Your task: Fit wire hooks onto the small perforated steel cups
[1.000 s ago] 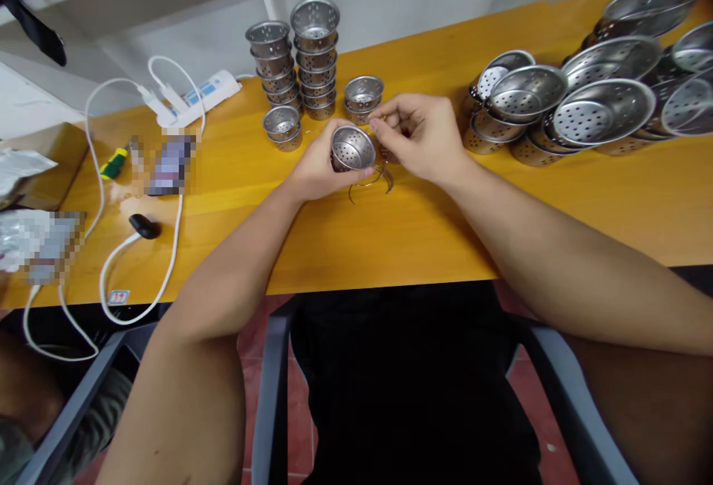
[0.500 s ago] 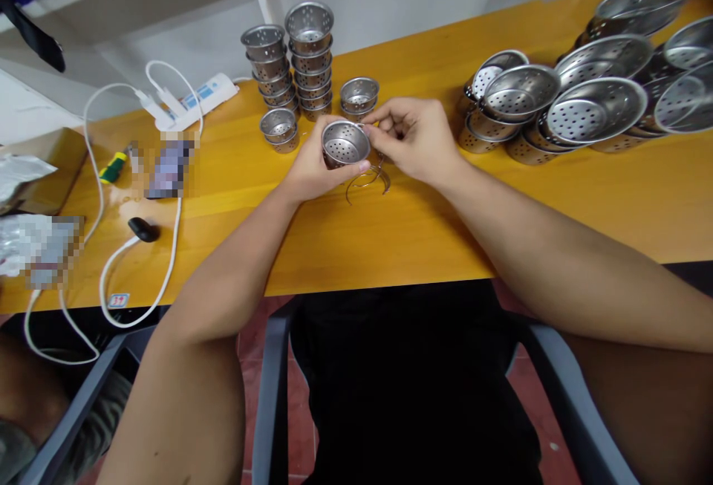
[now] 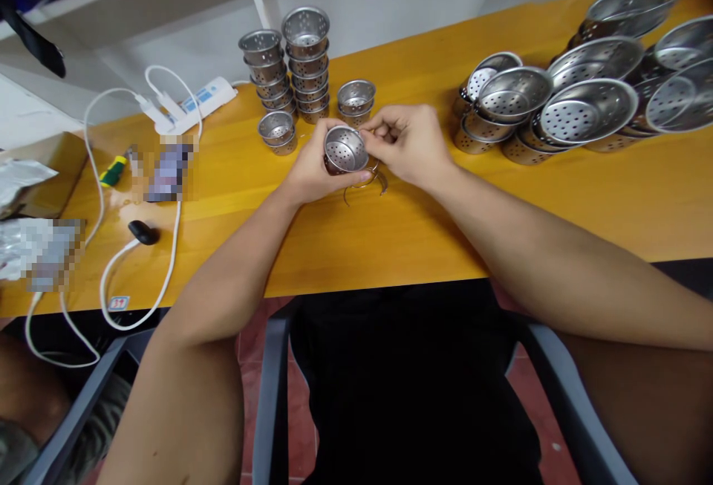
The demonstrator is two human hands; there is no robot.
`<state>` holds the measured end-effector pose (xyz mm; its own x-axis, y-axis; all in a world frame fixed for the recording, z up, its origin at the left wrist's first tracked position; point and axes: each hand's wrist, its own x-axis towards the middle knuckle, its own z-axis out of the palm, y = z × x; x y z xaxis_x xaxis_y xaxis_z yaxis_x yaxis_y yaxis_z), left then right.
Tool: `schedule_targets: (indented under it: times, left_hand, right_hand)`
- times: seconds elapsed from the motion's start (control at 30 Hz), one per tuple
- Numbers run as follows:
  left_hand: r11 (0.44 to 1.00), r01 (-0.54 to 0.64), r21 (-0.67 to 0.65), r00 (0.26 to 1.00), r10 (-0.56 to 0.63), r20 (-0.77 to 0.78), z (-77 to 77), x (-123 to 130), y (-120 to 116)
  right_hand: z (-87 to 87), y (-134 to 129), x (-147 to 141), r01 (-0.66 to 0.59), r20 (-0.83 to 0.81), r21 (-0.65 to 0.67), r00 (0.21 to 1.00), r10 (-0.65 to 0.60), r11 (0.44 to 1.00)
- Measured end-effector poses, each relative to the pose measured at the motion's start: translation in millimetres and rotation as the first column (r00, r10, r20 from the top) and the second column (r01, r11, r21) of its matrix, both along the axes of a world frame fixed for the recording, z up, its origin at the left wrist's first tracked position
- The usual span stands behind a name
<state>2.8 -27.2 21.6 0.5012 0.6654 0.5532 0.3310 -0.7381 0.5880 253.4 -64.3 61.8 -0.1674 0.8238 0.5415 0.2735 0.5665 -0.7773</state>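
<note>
A small perforated metal cup (image 3: 345,149) is held in my left hand (image 3: 313,167), its open top tilted toward me. My right hand (image 3: 411,142) is closed in a pinch at the cup's right rim; whatever lies between its fingertips is too small to make out. Thin curved wires (image 3: 374,182) lie on the table just below the hands. Behind the cup stands a short stack of similar cups (image 3: 356,97), and another short stack (image 3: 277,131) is to the left.
Two tall cup stacks (image 3: 306,62) stand at the back. Many larger perforated cups (image 3: 587,110) crowd the right side. On the left are a power strip (image 3: 203,105), white cables, a phone (image 3: 168,171), a green-yellow tool (image 3: 114,171) and a black object (image 3: 143,232). Part of another person shows lower left.
The cup in my left hand has tilted slightly, and my right hand has shifted a little left and down along its rim. The whole view has moved slightly.
</note>
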Motion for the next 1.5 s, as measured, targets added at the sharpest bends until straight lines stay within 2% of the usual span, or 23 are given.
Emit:
schedule_targets:
  times: [0.27,0.47,0.6,0.73,0.87,0.97,1.13,1.5]
  left_hand:
    - [1.000,-0.022,0.000,1.000,0.022,0.022,4.4,4.3,-3.3]
    - [1.000,-0.012,-0.009,1.000,0.012,0.009,7.7,6.8,-9.8]
    - [0.998,-0.031,-0.062,0.999,0.033,0.034,7.4,4.9,-9.4]
    - [0.990,0.000,-0.139,0.992,0.018,0.124,6.3,0.5,-4.7]
    - [0.984,0.058,-0.168,0.993,-0.039,0.114,4.0,-2.8,-0.2]
    - [0.990,0.069,-0.121,0.995,-0.059,0.082,-0.6,-2.7,3.0]
    - [1.000,0.005,-0.002,0.999,-0.005,0.047,-7.3,0.3,7.7]
    - [1.000,0.000,0.016,0.999,-0.001,0.038,-2.1,-1.0,4.6]
  right_hand:
    - [-1.1,-3.1,-7.2,0.065,0.002,0.001,0.998,-0.065,0.998]
    - [-3.6,-3.0,-13.4,0.051,-0.022,-0.020,0.998,-0.051,0.999]
    - [5.4,-4.1,-10.1,-0.071,-0.089,-0.029,0.994,0.068,0.997]
    - [19.9,-10.6,-3.0,-0.257,-0.121,-0.171,0.963,0.239,0.951]
    - [22.6,-14.0,-3.5,-0.310,-0.159,-0.235,0.947,0.279,0.921]
    - [18.0,-12.0,-6.9,-0.280,-0.166,-0.230,0.955,0.246,0.932]
    - [11.3,-7.1,-8.9,-0.287,-0.182,-0.221,0.951,0.249,0.932]
    - [9.3,-7.5,-7.6,-0.289,-0.163,-0.218,0.953,0.257,0.932]
